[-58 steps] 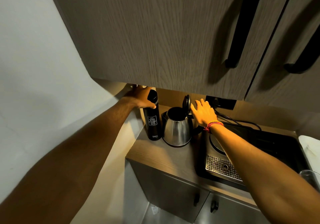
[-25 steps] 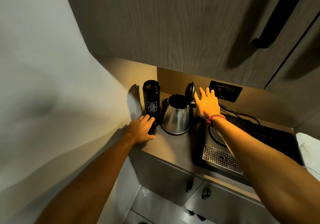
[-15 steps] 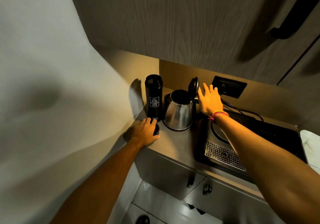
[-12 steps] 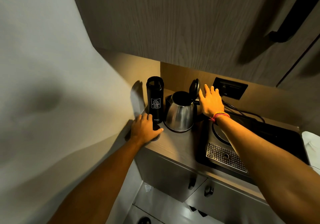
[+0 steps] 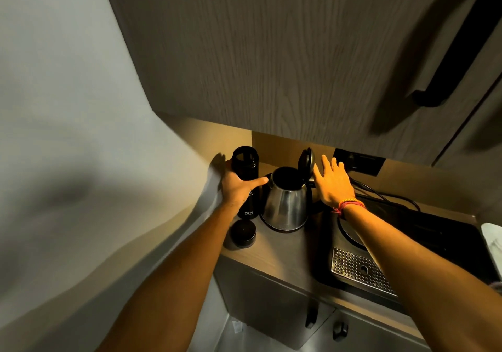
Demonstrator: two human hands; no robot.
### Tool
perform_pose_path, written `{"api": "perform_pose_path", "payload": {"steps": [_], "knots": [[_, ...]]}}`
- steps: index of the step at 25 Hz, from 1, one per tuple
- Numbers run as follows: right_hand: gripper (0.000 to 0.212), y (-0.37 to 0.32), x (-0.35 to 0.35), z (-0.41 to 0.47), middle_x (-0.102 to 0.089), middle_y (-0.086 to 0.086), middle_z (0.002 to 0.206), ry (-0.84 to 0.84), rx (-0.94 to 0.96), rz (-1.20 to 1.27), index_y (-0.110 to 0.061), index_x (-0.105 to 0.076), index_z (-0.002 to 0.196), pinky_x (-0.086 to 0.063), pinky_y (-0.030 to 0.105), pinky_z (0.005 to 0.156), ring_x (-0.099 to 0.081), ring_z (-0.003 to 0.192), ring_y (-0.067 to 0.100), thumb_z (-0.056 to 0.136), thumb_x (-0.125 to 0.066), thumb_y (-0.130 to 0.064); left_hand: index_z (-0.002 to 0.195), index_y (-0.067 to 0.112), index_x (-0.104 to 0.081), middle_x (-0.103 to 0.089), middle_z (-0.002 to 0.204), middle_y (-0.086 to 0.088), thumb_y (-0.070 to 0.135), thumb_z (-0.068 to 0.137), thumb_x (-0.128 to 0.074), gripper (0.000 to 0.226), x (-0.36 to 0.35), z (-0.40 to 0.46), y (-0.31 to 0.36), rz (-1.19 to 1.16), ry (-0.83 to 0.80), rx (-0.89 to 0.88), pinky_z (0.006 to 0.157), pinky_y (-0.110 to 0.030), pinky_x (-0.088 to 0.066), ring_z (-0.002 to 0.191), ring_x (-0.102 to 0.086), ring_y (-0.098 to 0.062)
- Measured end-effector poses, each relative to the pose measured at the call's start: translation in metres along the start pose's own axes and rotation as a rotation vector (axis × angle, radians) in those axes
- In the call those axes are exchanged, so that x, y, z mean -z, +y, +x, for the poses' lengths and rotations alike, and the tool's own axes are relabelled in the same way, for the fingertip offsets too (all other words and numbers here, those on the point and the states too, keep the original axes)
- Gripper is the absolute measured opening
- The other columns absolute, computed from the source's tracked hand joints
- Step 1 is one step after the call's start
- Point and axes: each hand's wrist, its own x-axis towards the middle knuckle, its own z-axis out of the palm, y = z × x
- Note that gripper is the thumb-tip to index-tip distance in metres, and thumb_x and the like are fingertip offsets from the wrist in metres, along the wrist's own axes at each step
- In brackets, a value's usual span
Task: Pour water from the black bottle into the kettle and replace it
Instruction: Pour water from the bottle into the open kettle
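The black bottle stands upright and uncapped at the counter's back left corner. My left hand wraps around its middle, thumb pointing toward the kettle. The bottle's black cap lies on the counter in front of it. The steel kettle sits right of the bottle, its lid standing open. My right hand, fingers spread, rests flat by the raised lid and the kettle's handle; a red thread band circles the wrist.
A dark cooktop with a perforated metal grate lies right of the kettle. A wall socket with cables sits behind. Wood-grain upper cabinets hang low overhead. The wall borders the counter's left side.
My left hand set the cap on the counter, left it there, and rose to grasp the bottle's body. My right hand stayed beside the kettle lid.
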Motion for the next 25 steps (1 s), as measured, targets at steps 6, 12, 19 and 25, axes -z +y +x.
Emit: {"api": "perform_pose_path", "payload": {"steps": [6,12,19,25], "knots": [[0.074,0.001,-0.004,0.001,-0.007,0.025,0.165,0.008,-0.011,0.034,-0.014,-0.011,0.158,-0.026,0.057,0.121,-0.012,0.15,0.051,0.098,-0.052,-0.025,0.114,0.008,-0.068,-0.074,0.105,-0.008,0.035,0.057,-0.096,0.069,-0.005,0.003,-0.009,0.01,0.095,0.013,0.082,-0.037,-0.061,0.097,-0.071,-0.024],[0.066,-0.002,-0.001,0.002,-0.015,0.024,0.164,0.034,-0.099,0.214,-0.013,-0.017,0.158,-0.028,0.057,0.119,-0.018,0.149,0.049,0.101,-0.046,-0.03,0.114,0.008,-0.069,-0.075,0.104,-0.008,0.03,0.061,-0.095,0.063,0.003,0.004,-0.005,-0.009,0.155,-0.062,0.078,-0.028,-0.057,0.095,-0.071,-0.021],[0.072,-0.004,0.01,-0.006,-0.015,0.028,0.162,-0.043,-0.02,0.019,-0.019,-0.007,0.158,-0.031,0.058,0.116,-0.023,0.145,0.053,0.098,-0.045,-0.029,0.112,0.015,-0.065,-0.068,0.095,0.009,0.029,0.065,-0.091,0.055,0.035,0.006,0.024,0.126,0.108,-0.311,0.068,-0.01,-0.047,0.085,-0.067,-0.008],[0.074,-0.009,0.025,-0.009,-0.014,0.018,0.165,-0.074,-0.282,0.465,-0.014,-0.015,0.159,-0.019,0.056,0.122,-0.014,0.152,0.042,0.099,-0.024,-0.056,0.103,0.029,-0.057,-0.065,0.082,0.014,0.044,0.059,-0.084,0.054,0.038,-0.02,0.029,0.365,-0.059,-0.32,0.062,-0.025,-0.056,0.074,-0.065,-0.001]]}}
